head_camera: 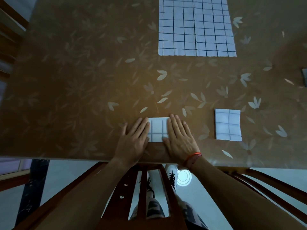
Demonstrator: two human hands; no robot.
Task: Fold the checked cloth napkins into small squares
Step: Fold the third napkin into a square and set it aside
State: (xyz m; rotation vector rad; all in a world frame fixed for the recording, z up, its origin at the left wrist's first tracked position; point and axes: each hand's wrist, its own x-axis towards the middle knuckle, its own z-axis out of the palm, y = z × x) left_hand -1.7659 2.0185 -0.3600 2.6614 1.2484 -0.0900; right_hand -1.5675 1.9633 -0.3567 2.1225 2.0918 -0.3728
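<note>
Tabletop [83, 80] in brown leaf-print fills most of the frame, with an unfolded checked napkin [196, 27] spread flat at the upper middle, a finished folded square [228, 124] at lower right, and the small square I am working [157, 129] at lower centre near the table's front edge. Soft, thin and light, this cloth should spring open unless creased, so I would take the next one by its corners. My left hand [134, 138] and right hand [179, 138] lie flat, fingers extended, pressing its two sides, gripping nothing.

One folded checked square [157, 129] near edge, another [228, 124] right, unfolded napkin [196, 26] far.
</note>
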